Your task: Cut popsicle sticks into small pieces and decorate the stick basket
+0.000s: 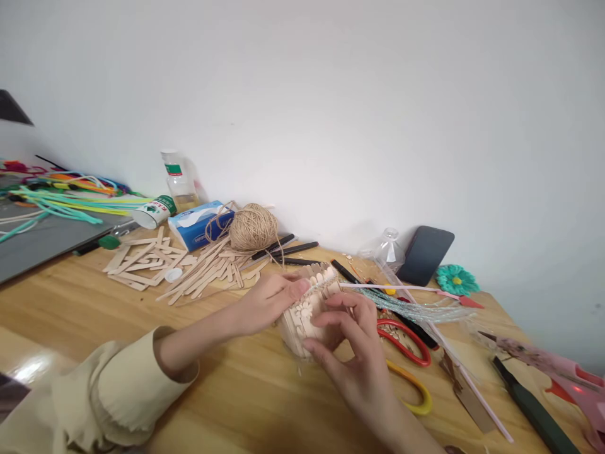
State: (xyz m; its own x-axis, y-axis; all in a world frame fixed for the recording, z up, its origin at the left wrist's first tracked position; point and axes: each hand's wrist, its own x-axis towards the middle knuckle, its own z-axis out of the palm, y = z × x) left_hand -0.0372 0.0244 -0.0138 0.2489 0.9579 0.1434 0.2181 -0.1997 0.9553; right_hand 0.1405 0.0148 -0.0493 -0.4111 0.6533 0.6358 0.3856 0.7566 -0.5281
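A small pale craft-stick pot (295,334), with rounded stick ends along its rim and flower-like petal pieces on its side, is held tilted above the table. My left hand (269,302) grips it by the upper rim, thumb on top; the other fingers are partly hidden behind it. On the near side, my right hand (354,340) has its fingers curved and apart, the thumb and fingertips at the petal-decorated side. I see nothing between those fingers, and cannot tell how firmly they touch.
Loose craft sticks (212,271), a twine ball (254,228) and a tissue pack (201,224) lie behind on the left. To the right are scissors (409,343), a phone (425,255), a teal flower (457,280) and a pink glue gun (562,372). A wall (302,126) rises behind.
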